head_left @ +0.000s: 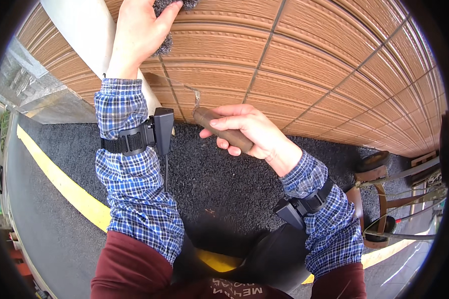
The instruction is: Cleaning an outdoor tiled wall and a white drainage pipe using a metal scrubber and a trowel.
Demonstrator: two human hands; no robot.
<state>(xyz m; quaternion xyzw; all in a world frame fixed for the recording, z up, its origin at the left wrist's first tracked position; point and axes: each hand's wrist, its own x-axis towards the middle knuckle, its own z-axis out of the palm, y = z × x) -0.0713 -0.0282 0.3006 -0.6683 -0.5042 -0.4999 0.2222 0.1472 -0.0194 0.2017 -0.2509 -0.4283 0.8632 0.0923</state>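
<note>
At the top, my left hand [138, 35] grips a dark grey, fibrous scouring pad [164, 45] that looks like steel wool. The pad lies over the brown tiled wall [217, 48], though whether it presses on the tiles is unclear. Lower down, my right hand [243, 130] is wrapped around the round brown handle [230, 132] of a hand tool. A thin, bent metal neck [197, 99] sticks out of that handle toward the wall. The tool's working end is seen nearly edge-on, so its exact shape cannot be made out.
A white pipe [88, 37] slants down the wall beside my left forearm. Dark asphalt [217, 179] meets the wall's foot, and a yellow painted line [63, 179] crosses it. A rusty metal-framed cart [378, 202] with wheels stands at the right.
</note>
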